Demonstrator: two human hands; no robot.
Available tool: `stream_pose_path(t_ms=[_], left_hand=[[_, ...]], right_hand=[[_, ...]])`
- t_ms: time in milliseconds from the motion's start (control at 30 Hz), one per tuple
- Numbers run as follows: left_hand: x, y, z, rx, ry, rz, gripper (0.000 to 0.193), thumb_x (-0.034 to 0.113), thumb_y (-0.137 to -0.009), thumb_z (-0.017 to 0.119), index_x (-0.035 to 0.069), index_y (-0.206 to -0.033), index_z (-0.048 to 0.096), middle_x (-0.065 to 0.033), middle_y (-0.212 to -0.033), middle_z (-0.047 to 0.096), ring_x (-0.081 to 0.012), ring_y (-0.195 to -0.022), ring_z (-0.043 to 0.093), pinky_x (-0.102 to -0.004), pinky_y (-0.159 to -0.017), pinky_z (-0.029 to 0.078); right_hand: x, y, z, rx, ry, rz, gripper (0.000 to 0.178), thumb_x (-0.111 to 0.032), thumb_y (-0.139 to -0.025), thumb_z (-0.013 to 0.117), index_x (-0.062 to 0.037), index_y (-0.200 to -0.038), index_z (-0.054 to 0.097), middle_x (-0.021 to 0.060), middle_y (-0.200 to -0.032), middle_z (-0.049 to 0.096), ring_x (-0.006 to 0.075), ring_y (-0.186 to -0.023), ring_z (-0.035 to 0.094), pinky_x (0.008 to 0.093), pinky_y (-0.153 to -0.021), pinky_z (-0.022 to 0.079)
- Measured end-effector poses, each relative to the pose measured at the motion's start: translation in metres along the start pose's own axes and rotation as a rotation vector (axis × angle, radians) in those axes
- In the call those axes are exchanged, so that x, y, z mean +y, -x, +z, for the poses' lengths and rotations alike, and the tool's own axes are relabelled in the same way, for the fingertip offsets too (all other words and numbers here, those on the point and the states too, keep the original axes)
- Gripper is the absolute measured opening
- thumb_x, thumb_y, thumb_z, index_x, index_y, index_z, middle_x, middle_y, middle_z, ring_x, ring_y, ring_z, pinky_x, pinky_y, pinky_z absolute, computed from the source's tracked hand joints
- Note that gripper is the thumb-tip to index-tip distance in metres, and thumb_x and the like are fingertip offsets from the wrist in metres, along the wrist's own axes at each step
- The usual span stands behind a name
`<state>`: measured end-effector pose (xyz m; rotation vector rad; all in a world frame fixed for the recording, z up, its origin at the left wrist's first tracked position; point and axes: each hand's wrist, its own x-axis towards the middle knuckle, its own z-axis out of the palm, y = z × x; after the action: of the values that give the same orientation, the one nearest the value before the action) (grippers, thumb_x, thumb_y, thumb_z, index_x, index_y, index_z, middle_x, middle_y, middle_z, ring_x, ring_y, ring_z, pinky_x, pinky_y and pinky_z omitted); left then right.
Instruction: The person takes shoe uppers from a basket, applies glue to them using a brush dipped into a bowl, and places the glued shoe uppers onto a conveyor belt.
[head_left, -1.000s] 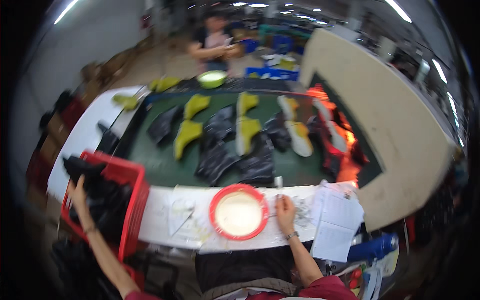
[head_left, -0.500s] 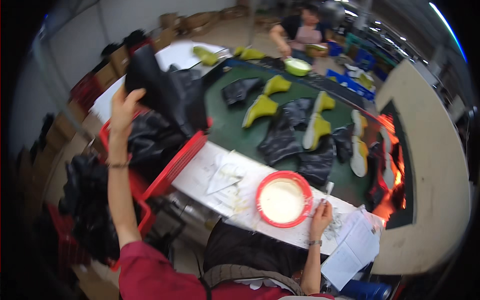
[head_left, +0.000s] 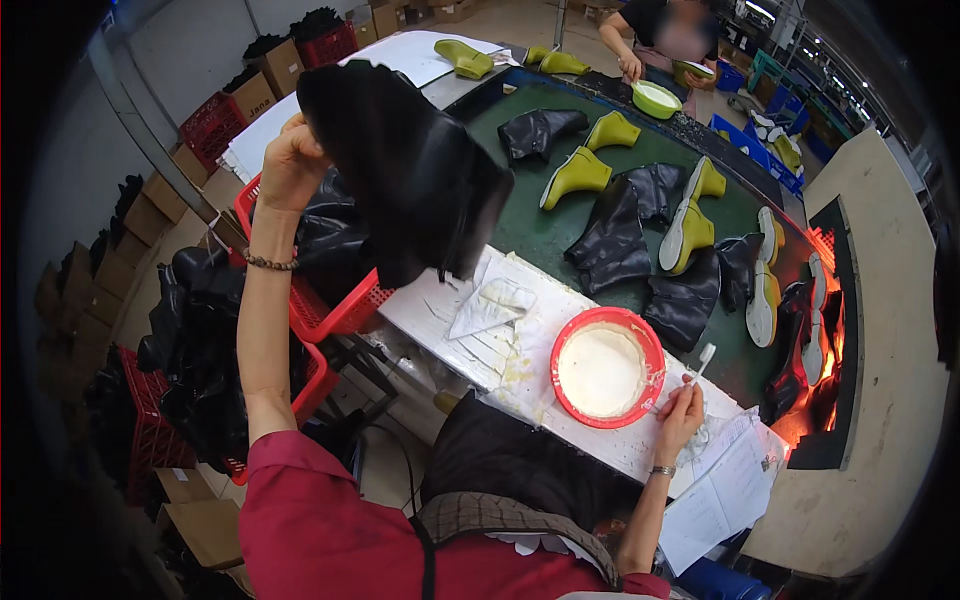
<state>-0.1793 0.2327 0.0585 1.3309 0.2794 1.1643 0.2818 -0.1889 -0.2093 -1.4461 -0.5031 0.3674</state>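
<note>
Left hand (head_left: pixel 294 168) closes on black boot upper (head_left: pixel 405 170), left of red bowl (head_left: pixel 653 362). Right hand (head_left: pixel 681 415) pinches white brush (head_left: pixel 706 357), right beside bowl.

A white worktop (head_left: pixel 430 310) carries a round red plastic bowl (head_left: pixel 656 365) and, at its right end, white paper sheets (head_left: pixel 708 508). Beyond, a flat green belt (head_left: pixel 545 228) bears black leathery boot uppers (head_left: pixel 612 235) and yellow-green wedge soles (head_left: pixel 578 176).

Clear, middling indoor light on the white worktable (head_left: pixel 425 310) | ceiling tubes (head_left: pixel 760 12) glare white, upper right | orange glow (head_left: pixel 830 345) blazes rightward | glossy sheen on conveyor boot uppers (head_left: pixel 612 235) | lifted black boot upper (head_left: pixel 400 170) dark, edge smeared | fisheye rim bends, corners black
</note>
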Motion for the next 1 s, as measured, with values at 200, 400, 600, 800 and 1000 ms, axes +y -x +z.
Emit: stream_pose_path(t_ms=[200,400,600,800,1000], left_hand=[[-0.073,0.027,0.112,-0.194,0.509,-0.361,0.021,0.023,-0.085,0.057,0.004,-0.077,0.058,-0.0143,-0.087,0.065,-0.0295,-0.082,0.063,-0.0419,-0.082,0.058],[-0.179,0.126,0.179,-0.393,0.556,-1.029,0.056,0.056,-0.095,0.055,0.002,-0.108,0.064,-0.0189,-0.107,0.065,-0.0422,-0.103,0.066,-0.0688,-0.091,0.054],[-0.183,0.165,0.197,-0.539,0.679,-1.118,0.072,0.055,-0.107,0.04,-0.007,-0.143,0.049,-0.0222,-0.138,0.061,-0.0305,-0.122,0.065,-0.0464,-0.111,0.048],[-0.129,0.2,0.19,-0.387,0.641,-1.072,0.119,0.083,-0.088,0.05,-0.003,-0.162,0.014,-0.0167,-0.163,0.034,-0.0244,-0.15,0.035,-0.0387,-0.124,0.027],[-0.131,0.2,0.22,-0.616,-0.128,-0.975,0.117,0.03,-0.072,0.092,-0.003,-0.16,0.021,-0.018,-0.155,0.042,-0.0219,-0.142,0.04,-0.0351,-0.12,0.03]], right_hand=[[-0.141,-0.014,0.085,-0.303,0.132,-0.21,0.029,-0.015,-0.104,0.063,0.003,-0.126,0.067,-0.0055,-0.084,0.058,-0.001,-0.065,0.046,0.0171,-0.053,0.034],[-0.209,-0.011,0.196,-1.015,-0.082,-0.296,0.067,0.004,-0.072,0.079,-0.0077,-0.137,0.065,-0.0022,-0.11,0.069,-0.0037,-0.063,0.04,0.0166,-0.055,0.034],[-0.177,-0.002,0.18,-1.009,0.119,-0.332,0.024,-0.012,-0.08,0.088,0.0,-0.097,0.075,-0.0057,-0.076,0.065,0.0003,-0.069,0.05,0.0197,-0.059,0.04],[-0.127,0.002,0.126,-0.735,0.3,0.032,0.032,-0.026,-0.078,0.087,0.0016,-0.08,0.071,-0.0049,-0.06,0.05,0.0056,-0.056,0.043,0.0267,-0.051,0.035],[-0.113,0.016,0.109,-0.692,0.424,-0.007,0.031,-0.026,-0.078,0.086,0.001,-0.079,0.071,0.0055,-0.058,0.056,0.0109,-0.055,0.053,0.0322,-0.054,0.043]])
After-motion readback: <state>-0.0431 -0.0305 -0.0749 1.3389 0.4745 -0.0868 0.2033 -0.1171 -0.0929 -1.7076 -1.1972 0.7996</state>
